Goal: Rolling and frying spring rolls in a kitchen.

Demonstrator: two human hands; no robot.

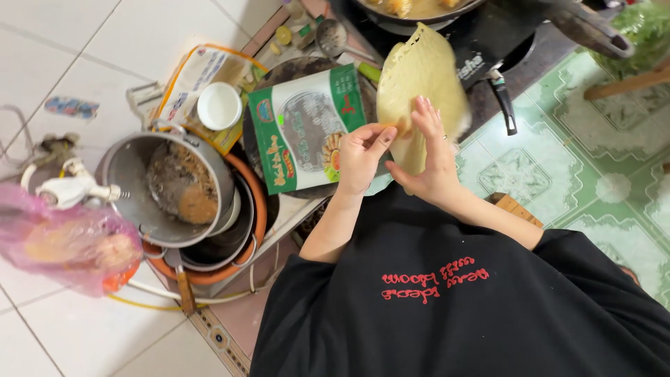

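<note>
Both my hands hold up a round, pale yellow net-textured wrapper sheet (pixel 421 77). My left hand (pixel 361 157) pinches its lower edge with thumb and fingers. My right hand (pixel 434 157) grips the same edge from the right, fingers spread against the sheet. Just left of my left hand, a green and white opened packet (pixel 300 132) lies on a dark round tray (pixel 286 70). Behind the sheet, a dark pan (pixel 419 10) with yellowish food sits on a black stove (pixel 488 42).
At the left, a steel pot with food residue (pixel 167 185) is stacked with other pans in an orange basin (pixel 255 202). A white cup (pixel 218 106), a yellow-edged bag (pixel 195 73), a pink plastic bag (pixel 70 244) and a ladle (pixel 333 36) lie around. Green patterned floor tiles (pixel 593 167) are on the right.
</note>
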